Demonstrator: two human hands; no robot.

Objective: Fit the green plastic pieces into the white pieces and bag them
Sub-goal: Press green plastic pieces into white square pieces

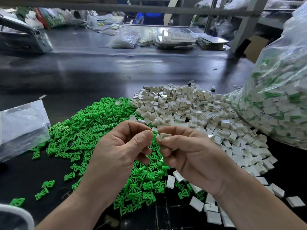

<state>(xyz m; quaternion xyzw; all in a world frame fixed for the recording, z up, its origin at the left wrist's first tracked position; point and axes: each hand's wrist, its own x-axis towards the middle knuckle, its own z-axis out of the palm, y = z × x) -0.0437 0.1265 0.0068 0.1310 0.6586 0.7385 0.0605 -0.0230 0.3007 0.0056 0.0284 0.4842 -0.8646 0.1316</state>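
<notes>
Both hands are raised above the stock, fingertips meeting at mid-view. The right hand [191,156] pinches a small white square plastic housing [164,136] between thumb and forefinger. The left hand [123,146] has thumb and forefinger pressed together in a pinch. Only a sliver of a small green plastic piece [154,138] shows at their tips, against the housing's left edge.

Judgement: insertion is in hand and the piece is not yet seated. The move turns on one relation: the green piece lies at 9 o'clock of the housing. Its long axis appears to run 9 to 3, toward the housing, though most of it is hidden. The left hand would drive it in while the right steadies. Which face of the housing is open cannot be told.

A loose heap of green plastic pieces [93,130] lies at 9 to 11 o'clock of the hands and beneath them. A heap of white plastic housings [182,110] lies at 12 to 2 o'clock. A large clear plastic bag of fitted pieces [275,105] stands at 2 to 3 o'clock, nearer the right hand. A flat clear plastic bag [21,127] lies at 9 o'clock, well apart.

The surface is a dark glossy bench [99,72]. At 12 o'clock stand a grey metal frame [149,9], trays and further bags.
</notes>
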